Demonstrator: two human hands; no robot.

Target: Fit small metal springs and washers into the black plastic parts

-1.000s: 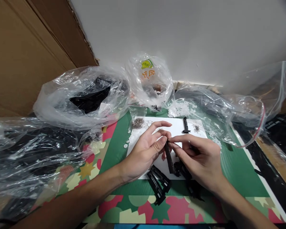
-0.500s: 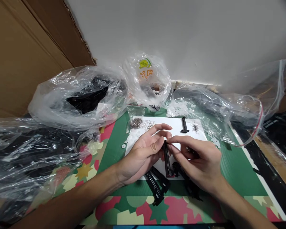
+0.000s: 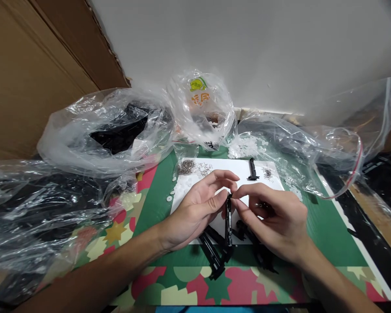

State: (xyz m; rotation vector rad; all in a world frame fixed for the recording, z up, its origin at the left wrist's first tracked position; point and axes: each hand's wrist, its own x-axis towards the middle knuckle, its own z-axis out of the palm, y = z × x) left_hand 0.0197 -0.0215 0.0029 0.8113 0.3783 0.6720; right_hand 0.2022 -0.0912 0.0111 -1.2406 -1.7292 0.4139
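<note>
black plastic strip (image 3: pixel 228 219) at frame centre | upper end pinched by left hand (image 3: pixel 198 211) and right hand (image 3: pixel 273 221), fingers closed | judged light, stiff, thin; best held near ends

Left hand (image 3: pixel 197 208) and right hand (image 3: pixel 273 219) pinch the top of an upright black strip (image 3: pixel 228 219) over the white sheet (image 3: pixel 234 167). More black parts (image 3: pixel 213 254) lie just nearer, on the green mat (image 3: pixel 322 226). Clear bags (image 3: pixel 107 130) crowd left and far.
</note>
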